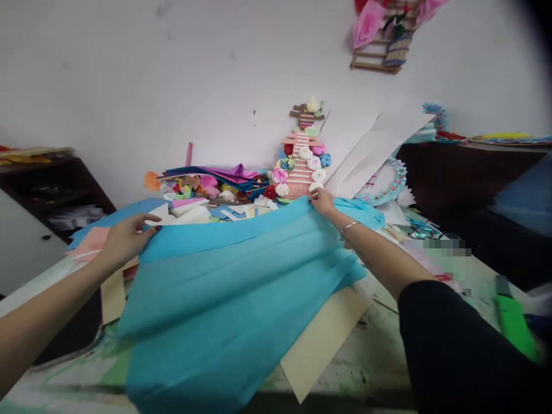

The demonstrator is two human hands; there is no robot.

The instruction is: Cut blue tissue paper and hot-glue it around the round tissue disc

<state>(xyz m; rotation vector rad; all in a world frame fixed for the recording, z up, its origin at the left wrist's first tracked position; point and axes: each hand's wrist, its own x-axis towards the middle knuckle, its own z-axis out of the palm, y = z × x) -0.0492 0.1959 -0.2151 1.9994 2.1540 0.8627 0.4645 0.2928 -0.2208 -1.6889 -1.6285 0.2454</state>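
Note:
A large sheet of turquoise crepe paper (pixel 224 293) is stretched between my two hands above the table, its upper edge folded over in a band and its lower part hanging toward me. At its upper left corner, my left hand (pixel 129 238) pinches the edge between thumb and fingers. My right hand (pixel 321 201) grips the upper edge farther right, with more of the paper bunched beyond it. Beneath the crepe paper, a cream sheet of card (pixel 325 339) sticks out on the right.
Coloured paper sheets and scraps (pixel 211 184) pile up along the wall. A flower-covered craft-stick guitar (pixel 302 167) leans there, beside white paper sheets (pixel 371 152) and a flower wreath (pixel 397 178). A green object (pixel 515 322) lies at the right. Dark cabinets (pixel 64 190) flank the table.

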